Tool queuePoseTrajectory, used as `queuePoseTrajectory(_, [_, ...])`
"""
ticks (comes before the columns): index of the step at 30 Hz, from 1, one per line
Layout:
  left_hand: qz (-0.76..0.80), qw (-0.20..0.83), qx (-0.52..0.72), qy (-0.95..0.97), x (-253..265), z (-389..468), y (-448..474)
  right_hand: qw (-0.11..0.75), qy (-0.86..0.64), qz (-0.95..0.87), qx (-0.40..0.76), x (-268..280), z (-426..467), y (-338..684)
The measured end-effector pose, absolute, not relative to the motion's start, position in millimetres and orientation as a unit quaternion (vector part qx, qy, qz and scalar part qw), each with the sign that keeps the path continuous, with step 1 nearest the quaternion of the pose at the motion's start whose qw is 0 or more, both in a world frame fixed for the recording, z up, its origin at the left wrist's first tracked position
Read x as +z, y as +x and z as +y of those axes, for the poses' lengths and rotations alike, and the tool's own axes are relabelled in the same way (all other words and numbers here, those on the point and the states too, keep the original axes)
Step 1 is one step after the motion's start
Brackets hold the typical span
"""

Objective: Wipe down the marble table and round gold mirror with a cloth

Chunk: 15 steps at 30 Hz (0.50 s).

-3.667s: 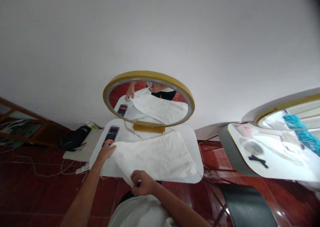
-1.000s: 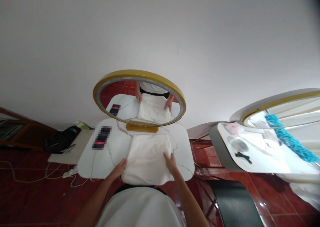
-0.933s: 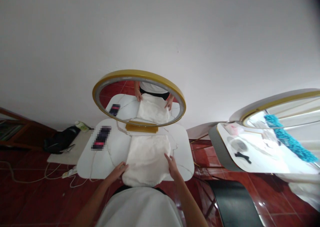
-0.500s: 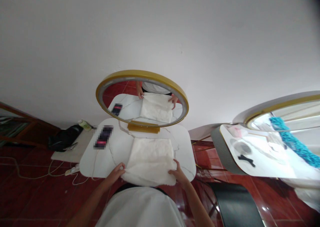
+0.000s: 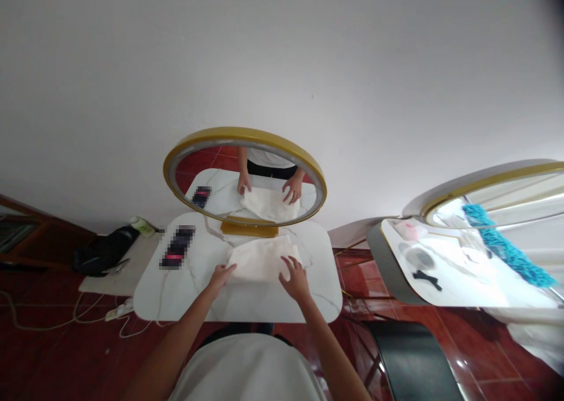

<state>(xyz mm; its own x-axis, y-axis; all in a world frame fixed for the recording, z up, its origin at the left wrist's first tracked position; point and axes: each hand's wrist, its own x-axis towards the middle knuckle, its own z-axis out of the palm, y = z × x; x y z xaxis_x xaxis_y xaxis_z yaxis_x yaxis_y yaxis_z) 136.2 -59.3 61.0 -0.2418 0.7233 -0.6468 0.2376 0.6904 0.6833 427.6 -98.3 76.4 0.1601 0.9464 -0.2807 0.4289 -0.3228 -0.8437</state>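
Observation:
A white cloth (image 5: 259, 259), folded to a smaller piece, lies on the white marbled table (image 5: 176, 301) in front of a round mirror. At its left edge, my left hand (image 5: 221, 276) is closed on the fabric, its thumb over the top. My right hand (image 5: 295, 280) rests at the cloth's near right part, with curved fingers spread apart. Both hands also show in the mirror (image 5: 247, 132), which has a gold rim and stands on a gold base (image 5: 249, 230).
A pixelated dark phone-like object (image 5: 177, 247) lies on the table's left. On the floor side stand a black bag (image 5: 106, 251) and a bottle (image 5: 143, 227), with cables near. To the right are a black seat (image 5: 416, 360) and a second table (image 5: 467, 295).
The cloth's near part has been folded away from me, making it shorter. Both hands have moved forward with it, and my right hand's fingers are now spread over it.

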Motion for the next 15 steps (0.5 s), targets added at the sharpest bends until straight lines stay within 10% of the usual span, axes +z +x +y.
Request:
queuePoseTrajectory(6, [0.713, 0.583, 0.234, 0.311, 68, -60, 157, -0.004, -0.638, -0.73, 0.246, 47, -127, 375])
queuePoseTrajectory(15, [0.513, 0.603, 0.249, 0.558, 115, -79, 208, 0.108, -0.528, -0.801, 0.26, 41, -136, 340])
